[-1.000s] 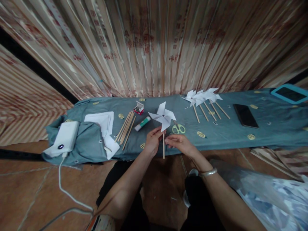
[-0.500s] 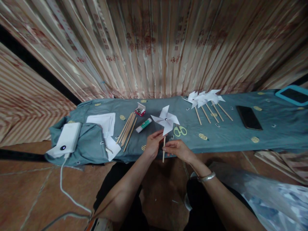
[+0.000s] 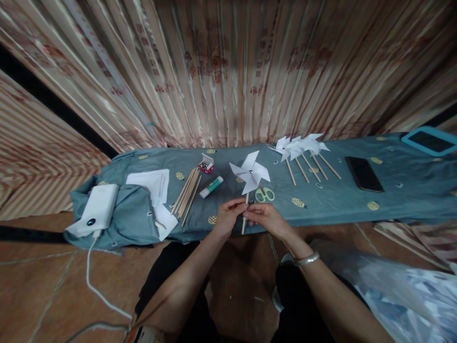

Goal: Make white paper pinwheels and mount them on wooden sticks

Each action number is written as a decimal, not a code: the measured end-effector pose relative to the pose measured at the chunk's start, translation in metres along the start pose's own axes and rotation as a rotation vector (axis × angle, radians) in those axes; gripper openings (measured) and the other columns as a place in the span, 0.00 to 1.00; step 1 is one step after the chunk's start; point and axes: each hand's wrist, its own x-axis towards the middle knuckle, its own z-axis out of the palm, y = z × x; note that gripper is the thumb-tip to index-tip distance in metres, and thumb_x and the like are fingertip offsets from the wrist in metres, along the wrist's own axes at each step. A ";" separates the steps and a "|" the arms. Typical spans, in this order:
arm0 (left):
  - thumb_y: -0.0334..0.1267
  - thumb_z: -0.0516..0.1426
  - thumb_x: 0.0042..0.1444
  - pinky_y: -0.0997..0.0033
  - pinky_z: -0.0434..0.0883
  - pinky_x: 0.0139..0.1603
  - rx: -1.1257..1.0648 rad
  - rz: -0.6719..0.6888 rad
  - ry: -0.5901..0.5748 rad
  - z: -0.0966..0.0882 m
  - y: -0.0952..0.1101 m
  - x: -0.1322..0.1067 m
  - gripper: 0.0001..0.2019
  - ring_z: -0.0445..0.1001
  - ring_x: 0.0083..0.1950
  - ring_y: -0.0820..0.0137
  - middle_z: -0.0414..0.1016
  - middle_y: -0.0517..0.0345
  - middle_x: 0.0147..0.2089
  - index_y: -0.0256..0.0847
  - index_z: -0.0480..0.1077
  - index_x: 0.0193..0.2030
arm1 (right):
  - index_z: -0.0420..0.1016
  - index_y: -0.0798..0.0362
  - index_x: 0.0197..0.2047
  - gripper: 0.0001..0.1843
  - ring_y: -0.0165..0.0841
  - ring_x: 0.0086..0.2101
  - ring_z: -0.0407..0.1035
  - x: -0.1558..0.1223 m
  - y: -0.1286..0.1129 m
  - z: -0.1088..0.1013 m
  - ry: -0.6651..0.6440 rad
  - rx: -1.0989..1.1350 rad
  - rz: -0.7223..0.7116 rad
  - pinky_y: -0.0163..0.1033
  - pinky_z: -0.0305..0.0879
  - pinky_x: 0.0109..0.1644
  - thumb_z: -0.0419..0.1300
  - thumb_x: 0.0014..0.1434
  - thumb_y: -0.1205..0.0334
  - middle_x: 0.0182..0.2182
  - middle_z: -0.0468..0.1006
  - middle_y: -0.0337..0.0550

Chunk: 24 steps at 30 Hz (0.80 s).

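Note:
A white paper pinwheel (image 3: 251, 173) with a shiny pin at its centre stands upright on a wooden stick, above the near edge of the cloth-covered table. My left hand (image 3: 228, 216) pinches the stick just below the blades. Right beside it, my right hand (image 3: 266, 217) also has its fingertips closed on the stick, whose lower end shows beneath. Behind my right hand lies a pair of scissors (image 3: 264, 194) with light green handles. A glue stick (image 3: 211, 187) rests to the left, near a small red box of pins (image 3: 206, 164).
Several wooden sticks (image 3: 186, 193) and white paper sheets (image 3: 157, 183) lie at left, by a white power bank (image 3: 101, 206) with a cable. Finished pinwheels (image 3: 302, 146) lie at back right, then a phone (image 3: 364, 174) and a blue-framed tablet (image 3: 430, 141). A curtain hangs behind.
The pinwheel has risen slightly and its blades have turned. My left hand has slid down the stick, away from the blades, and both hands are now closer together.

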 end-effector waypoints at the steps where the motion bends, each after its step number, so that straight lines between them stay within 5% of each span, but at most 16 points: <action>1: 0.39 0.72 0.31 0.72 0.69 0.37 0.007 0.003 0.003 0.000 0.000 0.000 0.14 0.73 0.29 0.73 0.79 0.58 0.27 0.38 0.80 0.29 | 0.78 0.53 0.26 0.21 0.25 0.21 0.66 -0.001 -0.002 -0.005 -0.009 -0.014 0.007 0.33 0.61 0.28 0.72 0.39 0.43 0.22 0.77 0.36; 6: 0.38 0.71 0.33 0.71 0.69 0.38 0.047 0.000 0.015 0.002 -0.002 0.001 0.14 0.73 0.30 0.73 0.80 0.56 0.29 0.39 0.80 0.30 | 0.79 0.54 0.25 0.24 0.25 0.20 0.65 -0.007 -0.016 -0.055 0.036 -0.097 0.071 0.32 0.59 0.25 0.71 0.39 0.39 0.23 0.80 0.42; 11: 0.36 0.71 0.32 0.70 0.70 0.40 0.062 -0.019 -0.018 0.004 -0.003 -0.001 0.12 0.73 0.30 0.73 0.79 0.57 0.28 0.39 0.80 0.28 | 0.78 0.52 0.24 0.21 0.25 0.21 0.65 -0.007 -0.019 -0.087 0.538 0.034 -0.136 0.33 0.59 0.26 0.73 0.37 0.43 0.24 0.80 0.41; 14: 0.36 0.71 0.32 0.70 0.70 0.39 0.088 -0.016 -0.050 0.006 -0.004 -0.003 0.11 0.72 0.29 0.73 0.79 0.58 0.26 0.39 0.80 0.27 | 0.79 0.51 0.28 0.21 0.29 0.26 0.70 -0.003 -0.016 -0.089 0.701 0.133 -0.218 0.34 0.63 0.30 0.75 0.34 0.47 0.28 0.81 0.41; 24: 0.34 0.72 0.29 0.72 0.71 0.35 0.111 -0.027 -0.086 0.013 -0.004 -0.006 0.11 0.72 0.26 0.73 0.79 0.58 0.24 0.39 0.80 0.25 | 0.80 0.49 0.32 0.21 0.34 0.32 0.72 0.006 -0.015 -0.083 0.622 0.085 -0.295 0.40 0.67 0.40 0.72 0.37 0.45 0.31 0.81 0.42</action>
